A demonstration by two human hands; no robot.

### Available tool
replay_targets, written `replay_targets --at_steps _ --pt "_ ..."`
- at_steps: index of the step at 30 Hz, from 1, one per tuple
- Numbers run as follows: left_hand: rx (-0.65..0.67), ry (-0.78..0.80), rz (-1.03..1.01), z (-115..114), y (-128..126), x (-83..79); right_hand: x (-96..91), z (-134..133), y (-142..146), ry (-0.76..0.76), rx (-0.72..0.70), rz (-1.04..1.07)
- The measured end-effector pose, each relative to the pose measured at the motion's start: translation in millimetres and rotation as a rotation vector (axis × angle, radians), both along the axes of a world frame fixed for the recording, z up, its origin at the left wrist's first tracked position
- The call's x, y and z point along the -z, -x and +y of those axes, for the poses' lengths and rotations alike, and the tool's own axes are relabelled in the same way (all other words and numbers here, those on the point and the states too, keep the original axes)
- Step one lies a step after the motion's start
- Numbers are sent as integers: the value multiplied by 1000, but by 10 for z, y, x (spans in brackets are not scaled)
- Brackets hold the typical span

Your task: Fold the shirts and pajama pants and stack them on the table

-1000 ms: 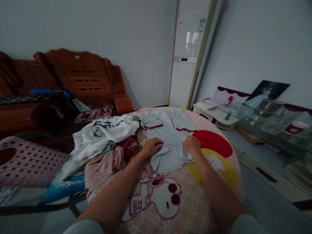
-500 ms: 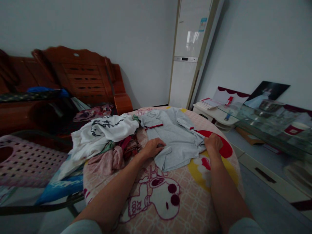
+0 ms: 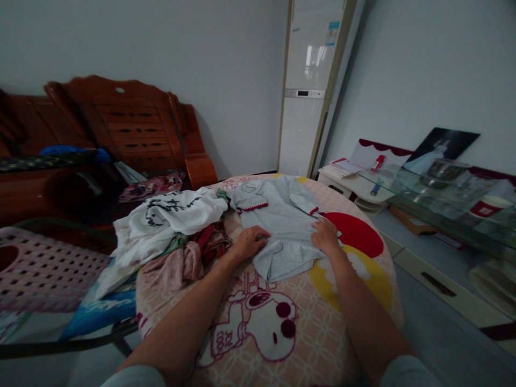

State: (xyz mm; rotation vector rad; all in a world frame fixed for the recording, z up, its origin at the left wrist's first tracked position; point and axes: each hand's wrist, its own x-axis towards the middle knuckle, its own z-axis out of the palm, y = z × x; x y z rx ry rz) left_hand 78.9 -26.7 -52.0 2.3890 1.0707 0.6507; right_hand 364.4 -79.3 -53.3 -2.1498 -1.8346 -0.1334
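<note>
A small grey shirt with red trim [image 3: 278,223] lies spread on a round table covered by a pink cartoon-dog cloth [image 3: 258,322]. My left hand [image 3: 250,240] rests on the shirt's left lower edge, fingers curled and pressing the fabric down. My right hand [image 3: 325,235] lies on the shirt's right side, fingers bent over a fold of cloth. To the left of the shirt sits a heap of clothes [image 3: 189,252] topped by a white garment with black lettering [image 3: 169,217].
A carved wooden bench [image 3: 133,129] stands behind the table at the left. A tall white air-conditioner cabinet [image 3: 306,91] fills the corner. A low white stand with papers [image 3: 350,180] and a glass shelf unit [image 3: 447,199] run along the right wall. A pink perforated stool [image 3: 44,269] sits at left.
My right hand moved out to the shirt's right edge, then came back inward onto the shirt, bringing the right side over. My left hand stayed pressing the left edge.
</note>
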Motion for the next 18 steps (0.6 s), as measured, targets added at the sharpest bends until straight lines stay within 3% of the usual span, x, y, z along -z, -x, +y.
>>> replay_targets --at_steps 6,10,14,18 --pt "-282 -94 -56 133 171 -14 -54 -37 -223 43 314 23" --pt "-436 -121 46 204 301 17 -38 -19 -177 83 299 -33" --pt "-415 -90 109 175 291 34 -98 -9 -119 45 261 -2" --pt "-342 -71 113 118 183 25 -232 -71 -253 -31 405 60"
